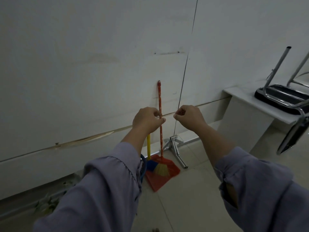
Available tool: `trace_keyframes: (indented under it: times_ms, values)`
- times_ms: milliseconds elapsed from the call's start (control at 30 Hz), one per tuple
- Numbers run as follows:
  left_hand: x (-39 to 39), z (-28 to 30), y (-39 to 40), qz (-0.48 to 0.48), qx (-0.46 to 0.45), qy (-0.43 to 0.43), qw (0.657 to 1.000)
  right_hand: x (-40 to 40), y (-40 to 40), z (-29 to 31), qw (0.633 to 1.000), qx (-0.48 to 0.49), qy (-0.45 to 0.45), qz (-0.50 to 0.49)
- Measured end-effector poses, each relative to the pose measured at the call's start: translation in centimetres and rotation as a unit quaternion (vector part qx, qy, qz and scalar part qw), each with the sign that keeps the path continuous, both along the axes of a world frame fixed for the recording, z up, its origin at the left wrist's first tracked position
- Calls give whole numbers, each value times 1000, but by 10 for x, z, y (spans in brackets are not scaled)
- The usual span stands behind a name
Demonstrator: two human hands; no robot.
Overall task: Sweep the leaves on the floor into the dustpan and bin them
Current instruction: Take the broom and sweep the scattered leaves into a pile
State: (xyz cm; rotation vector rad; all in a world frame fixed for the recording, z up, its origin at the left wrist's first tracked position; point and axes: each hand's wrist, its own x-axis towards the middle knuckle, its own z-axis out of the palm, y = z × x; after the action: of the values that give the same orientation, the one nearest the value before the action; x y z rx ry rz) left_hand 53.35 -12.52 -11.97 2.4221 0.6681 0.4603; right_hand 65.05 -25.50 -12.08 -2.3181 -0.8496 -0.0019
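Observation:
A broom with a red patterned handle point(159, 97) leans upright against the white wall, its yellow and blue bristles point(160, 169) resting in a red dustpan point(158, 181). The dustpan's yellow handle point(148, 144) stands just left of the broom. My left hand point(147, 120) is at the broom handle, with thumb and fingers curled round it about midway up. My right hand point(189, 118) hovers just right of the handle with its fingers curled and nothing in them. Green leaves point(48, 200) lie on the floor along the wall's base at lower left.
A metal folding bracket point(173, 146) stands on the tiles right of the dustpan. A white table point(247, 106) at right carries an upturned chair point(280, 96) with chrome legs. Something blue and curved point(143, 164) sits behind my left sleeve.

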Motion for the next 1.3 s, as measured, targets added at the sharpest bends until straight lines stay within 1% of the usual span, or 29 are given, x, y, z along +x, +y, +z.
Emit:
trace_keyframes:
  times_ms: [100,267,333,533,633,767,900,1067,1200,1300]
  values:
    - [54,-11,19,-3,3,15,1000,56,19,-5,1000,-8,13,2]
    - [141,-23,73,8,-5,24,1000,150,66,-10,999,-9,41,6]
    - [174,-28,95,17,-14,35,999,180,87,-12,999,-22,46,16]
    - [255,-48,150,45,-31,69,996,261,143,-30,996,-18,83,39]
    - [278,-68,169,57,-60,88,993,294,170,-52,992,-40,114,48]
    - [302,-98,194,107,-94,70,987,333,211,-88,985,-65,134,82]
    - [328,-125,211,158,-133,81,975,366,255,-124,970,-93,194,111]
    - [363,-156,231,172,-172,84,966,407,298,-155,961,-124,225,102]
    - [371,-180,240,187,-203,93,957,422,323,-178,952,-158,230,127]
    - [365,-196,240,204,-225,113,946,415,329,-197,933,-144,297,142]
